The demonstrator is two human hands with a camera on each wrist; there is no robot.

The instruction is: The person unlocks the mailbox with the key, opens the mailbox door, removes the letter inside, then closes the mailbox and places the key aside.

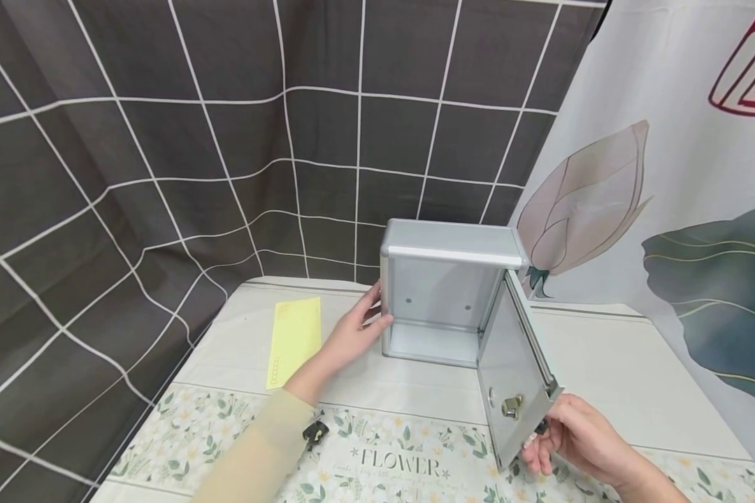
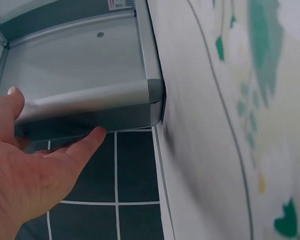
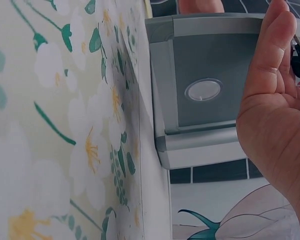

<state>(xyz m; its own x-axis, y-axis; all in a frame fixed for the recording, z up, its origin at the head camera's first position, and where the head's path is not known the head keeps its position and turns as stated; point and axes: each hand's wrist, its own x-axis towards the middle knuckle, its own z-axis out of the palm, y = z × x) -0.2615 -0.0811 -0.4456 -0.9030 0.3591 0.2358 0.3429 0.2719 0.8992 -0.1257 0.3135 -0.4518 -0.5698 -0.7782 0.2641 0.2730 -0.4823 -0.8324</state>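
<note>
A silver metal mailbox (image 1: pixel 453 241) stands on the table, its door (image 1: pixel 516 363) swung outward on the right side. My left hand (image 1: pixel 355 328) holds the left wall of the box, the thumb at the front edge and the fingers along the outside. In the left wrist view, the thumb and a finger lie on either side of that wall (image 2: pixel 85 102). At the outer face of the door, my right hand (image 1: pixel 581 436) pinches a black-headed key (image 1: pixel 542 426). The lock's metal back (image 1: pixel 512 406) shows inside the door, beside a round window (image 3: pixel 204 90).
A yellow envelope (image 1: pixel 296 342) lies left of the box. Beside the left forearm is a small black object (image 1: pixel 316 433). Flowered cloth (image 1: pixel 403 461) covers the table front. A dark gridded curtain (image 1: pixel 327 133) hangs behind, with a white printed one (image 1: pixel 673 175) at the right.
</note>
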